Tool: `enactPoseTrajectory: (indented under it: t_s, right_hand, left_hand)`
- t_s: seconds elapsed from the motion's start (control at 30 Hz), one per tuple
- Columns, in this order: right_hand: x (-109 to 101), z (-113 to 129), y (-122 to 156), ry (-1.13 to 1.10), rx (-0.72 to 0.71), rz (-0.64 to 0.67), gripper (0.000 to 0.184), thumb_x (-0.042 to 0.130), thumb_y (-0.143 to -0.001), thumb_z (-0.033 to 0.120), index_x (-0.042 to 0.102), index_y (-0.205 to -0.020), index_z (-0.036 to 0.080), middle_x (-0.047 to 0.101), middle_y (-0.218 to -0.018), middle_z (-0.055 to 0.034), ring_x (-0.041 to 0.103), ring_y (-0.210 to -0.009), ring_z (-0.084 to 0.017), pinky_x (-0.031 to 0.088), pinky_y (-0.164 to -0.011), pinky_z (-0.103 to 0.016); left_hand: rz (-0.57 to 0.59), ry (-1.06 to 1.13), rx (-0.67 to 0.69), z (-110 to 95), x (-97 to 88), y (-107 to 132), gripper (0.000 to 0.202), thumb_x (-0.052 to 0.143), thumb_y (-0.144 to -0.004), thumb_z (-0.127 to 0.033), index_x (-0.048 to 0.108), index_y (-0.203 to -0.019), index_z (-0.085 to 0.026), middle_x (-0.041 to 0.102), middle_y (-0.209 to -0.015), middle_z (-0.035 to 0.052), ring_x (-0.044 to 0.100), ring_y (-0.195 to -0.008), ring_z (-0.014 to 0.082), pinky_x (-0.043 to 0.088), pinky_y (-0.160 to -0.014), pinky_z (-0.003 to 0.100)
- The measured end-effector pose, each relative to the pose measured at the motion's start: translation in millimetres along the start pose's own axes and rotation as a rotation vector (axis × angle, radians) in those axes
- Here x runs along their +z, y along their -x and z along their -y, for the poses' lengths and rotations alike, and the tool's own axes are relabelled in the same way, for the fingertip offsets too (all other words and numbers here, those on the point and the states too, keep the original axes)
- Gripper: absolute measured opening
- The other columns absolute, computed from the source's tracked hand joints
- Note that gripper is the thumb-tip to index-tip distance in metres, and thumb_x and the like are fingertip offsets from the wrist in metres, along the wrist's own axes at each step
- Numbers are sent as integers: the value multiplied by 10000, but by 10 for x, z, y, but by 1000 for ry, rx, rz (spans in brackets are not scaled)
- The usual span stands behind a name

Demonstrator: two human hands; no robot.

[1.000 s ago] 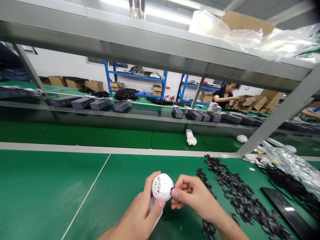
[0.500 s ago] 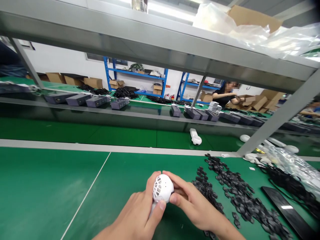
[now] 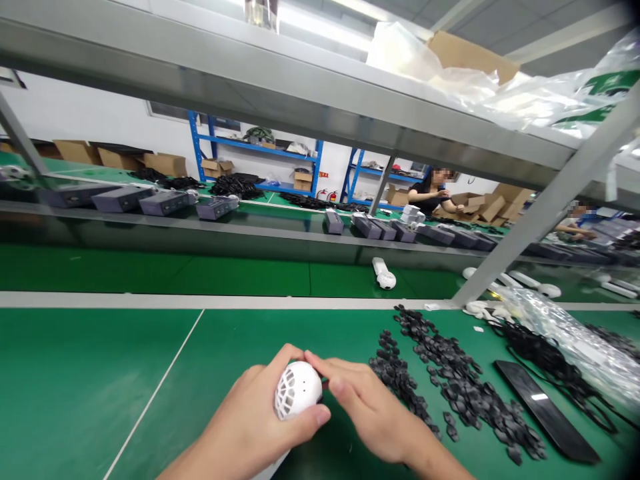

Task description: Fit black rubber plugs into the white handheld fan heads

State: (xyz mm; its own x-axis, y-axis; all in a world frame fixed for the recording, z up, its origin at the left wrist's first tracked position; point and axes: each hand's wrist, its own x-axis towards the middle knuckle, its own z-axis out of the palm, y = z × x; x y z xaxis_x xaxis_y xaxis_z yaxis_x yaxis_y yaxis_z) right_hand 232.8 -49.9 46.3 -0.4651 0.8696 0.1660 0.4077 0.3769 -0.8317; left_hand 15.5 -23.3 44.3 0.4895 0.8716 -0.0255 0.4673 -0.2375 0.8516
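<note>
My left hand (image 3: 255, 420) is wrapped round a small white device with a round grille head (image 3: 297, 399), held low over the green table (image 3: 100, 373). My right hand (image 3: 367, 407) rests against the head's right side, thumb and fingers pressed on it; anything pinched between them is hidden. A heap of small black parts (image 3: 450, 380) lies just right of my right hand.
A black flat slab (image 3: 543, 408), black cords and a clear plastic bag (image 3: 565, 340) lie at right. Another white device (image 3: 383, 273) sits on the green belt beyond. Purple boxes (image 3: 165, 202) line the far belt. A slanted metal post (image 3: 530, 213) stands at right. A person (image 3: 433, 193) works in back.
Both hands with the white device have shifted slightly left and lower in view. My right hand, which earlier pinched a small black part beside the head, now lies pressed against it.
</note>
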Motion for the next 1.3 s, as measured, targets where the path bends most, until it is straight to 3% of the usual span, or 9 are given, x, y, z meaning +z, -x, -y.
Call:
enactPoseTrajectory:
  t_s: [0.13, 0.2, 0.33, 0.43, 0.7, 0.87, 1.03, 1.13, 1.3]
  right_hand:
    - [-315, -145, -19, 31, 89, -172, 489, 314, -1107, 468, 716, -1299, 267, 775, -1124, -45, 710, -1004, -216, 545, -920, -342]
    - [-546, -307, -7, 197, 205, -260, 453, 385, -1078, 483, 753, -1201, 247, 784, -1072, -56, 716, -947, -232, 545, -841, -331]
    - [-974, -655, 89, 513, 478, -246, 282, 559, -972, 404, 783, -1011, 237, 791, -1012, -66, 715, -898, -255, 506, -746, -315]
    - [-1100, -842, 139, 554, 587, -185, 213, 600, -925, 338, 781, -922, 225, 788, -921, -58, 713, -827, -229, 478, -687, -290]
    - [-1002, -1029, 79, 605, 625, -205, 114, 684, -840, 276, 771, -800, 215, 777, -806, -66, 711, -756, -240, 447, -640, -291]
    - [-944, -906, 32, 634, 557, -276, 226, 575, -897, 255, 783, -823, 210, 784, -884, -85, 712, -830, -253, 470, -737, -316]
    - [-575, -722, -90, 266, 391, -199, 261, 556, -934, 350, 773, -893, 209, 776, -819, -38, 702, -744, -213, 489, -656, -274]
    - [-360, -731, -146, 252, 389, -134, 200, 604, -894, 310, 756, -829, 197, 756, -763, -33, 678, -691, -197, 475, -606, -263]
    - [-271, -723, -174, 145, 379, -105, 135, 652, -885, 281, 717, -815, 186, 747, -728, -40, 683, -658, -193, 496, -598, -268]
  left_hand:
    - [-18, 120, -92, -15, 4, 23, 402, 784, -783, -466, 523, -1013, -265, 688, -703, -36, 611, -610, 195, 401, -547, 236]
    - [-75, 226, -34, -2, -31, 40, 435, 780, -775, -491, 543, -1056, -259, 707, -796, -8, 626, -626, 190, 451, -568, 252]
    - [-310, 329, 158, 101, -120, 31, 551, 798, -746, -469, 615, -1226, -271, 688, -1245, 90, 667, -1044, 302, 537, -845, 346]
    - [-391, 282, 190, 195, -165, -15, 482, 656, -877, -478, 562, -1309, -289, 640, -1330, 89, 623, -1149, 313, 506, -934, 382]
    - [-405, 96, 110, 205, -226, -51, 505, 618, -910, -523, 468, -1331, -288, 635, -1156, 48, 602, -901, 227, 479, -792, 330]
    - [-417, 128, 188, 225, -213, -46, 434, 506, -994, -469, 420, -1372, -272, 602, -1188, 64, 593, -958, 230, 480, -827, 344]
    - [-314, 58, 195, 248, -280, -64, 472, 502, -1010, -458, 374, -1420, -263, 622, -1180, 70, 606, -934, 219, 491, -838, 341]
    - [-263, 42, 130, 196, -381, -79, 513, 559, -977, -485, 402, -1409, -258, 657, -1115, 57, 618, -881, 216, 495, -766, 310]
    - [-177, 176, 86, 146, -464, -125, 451, 651, -917, -506, 528, -1271, -255, 666, -966, 14, 591, -748, 171, 457, -637, 246]
